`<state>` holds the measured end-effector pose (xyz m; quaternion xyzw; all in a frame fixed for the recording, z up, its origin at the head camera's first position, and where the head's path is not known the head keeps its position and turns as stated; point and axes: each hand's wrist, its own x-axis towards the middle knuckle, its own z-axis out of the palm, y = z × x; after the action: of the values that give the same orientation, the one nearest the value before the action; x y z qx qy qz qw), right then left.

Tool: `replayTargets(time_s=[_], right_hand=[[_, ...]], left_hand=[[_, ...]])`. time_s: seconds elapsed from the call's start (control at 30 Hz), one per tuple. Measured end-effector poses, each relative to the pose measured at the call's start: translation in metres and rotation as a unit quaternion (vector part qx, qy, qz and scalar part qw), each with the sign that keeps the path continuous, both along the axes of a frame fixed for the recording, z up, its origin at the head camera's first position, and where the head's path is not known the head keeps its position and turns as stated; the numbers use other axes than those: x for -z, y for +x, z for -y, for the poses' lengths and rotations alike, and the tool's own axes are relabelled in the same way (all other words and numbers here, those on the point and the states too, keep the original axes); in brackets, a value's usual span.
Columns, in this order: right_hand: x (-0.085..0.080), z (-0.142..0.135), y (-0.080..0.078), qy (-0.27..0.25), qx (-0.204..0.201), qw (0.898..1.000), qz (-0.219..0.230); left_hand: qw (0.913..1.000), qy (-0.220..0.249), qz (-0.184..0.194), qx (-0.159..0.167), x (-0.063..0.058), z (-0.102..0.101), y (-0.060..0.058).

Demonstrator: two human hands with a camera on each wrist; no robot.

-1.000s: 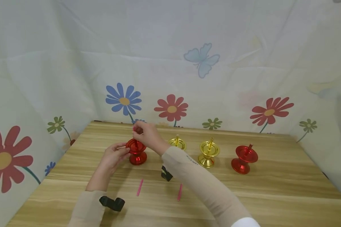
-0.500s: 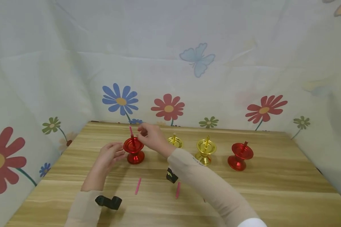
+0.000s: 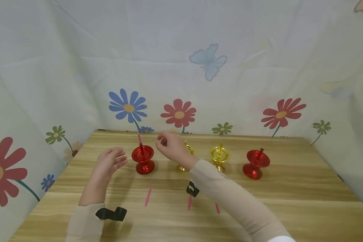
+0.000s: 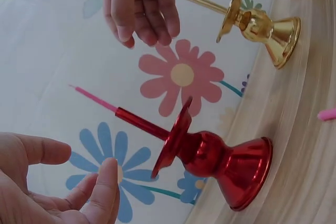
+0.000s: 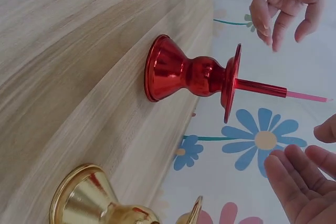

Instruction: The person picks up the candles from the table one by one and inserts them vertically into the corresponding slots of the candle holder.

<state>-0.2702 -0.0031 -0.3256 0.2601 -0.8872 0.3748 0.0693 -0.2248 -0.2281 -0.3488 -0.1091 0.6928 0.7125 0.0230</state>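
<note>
At the left of the row stands a shiny red candle holder (image 3: pixel 145 166), its tube bearing an upright thin pink candle (image 4: pixel 95 98). My left hand (image 3: pixel 109 162) hovers left of this holder, fingers loosely bent and holding nothing. To its right, my right hand (image 3: pixel 173 147) hangs in the air with relaxed fingers, also holding nothing; it partly covers a gold candle holder (image 3: pixel 181 168) behind it. Both wrist views show a gap between each hand and the red holder. In the right wrist view the pink candle (image 5: pixel 307 97) sits in the tube's mouth.
Further right are another gold candle holder (image 3: pixel 219 155) and another red one (image 3: pixel 256 164). Loose pink candles lie on the wooden table (image 3: pixel 157 222) in front: a left one (image 3: pixel 148 197), a middle one (image 3: pixel 189 202) and a right one (image 3: pixel 218 208). A floral cloth (image 3: pixel 157 67) hangs behind.
My right hand has let go of the pink candle, left standing in the red holder, and moved right. My left hand has released the holder's dish and drawn away left.
</note>
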Motion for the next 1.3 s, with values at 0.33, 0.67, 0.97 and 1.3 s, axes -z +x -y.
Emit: replayTargets(time_s=[0.33, 0.67, 0.97, 1.3], right_hand=[[-0.003, -0.015, 0.007, 0.012, 0.015, 1.0, -0.015], [-0.008, -0.034, 0.015, 0.019, 0.036, 0.999, -0.001], [-0.009, -0.05, 0.022, 0.048, 0.043, 0.998, -0.013], [-0.005, -0.064, 0.035, 0.073, 0.06, 0.995, -0.014]], left_hand=[[0.9995, -0.005, -0.027, 0.017, -0.016, -0.012, 0.01], [0.9937, -0.024, -0.064, 0.089, -0.021, -0.03, 0.014], [0.9899, -0.042, -0.057, 0.122, -0.016, -0.043, 0.01], [0.9907, -0.033, -0.021, 0.13, -0.006, -0.073, -0.005]])
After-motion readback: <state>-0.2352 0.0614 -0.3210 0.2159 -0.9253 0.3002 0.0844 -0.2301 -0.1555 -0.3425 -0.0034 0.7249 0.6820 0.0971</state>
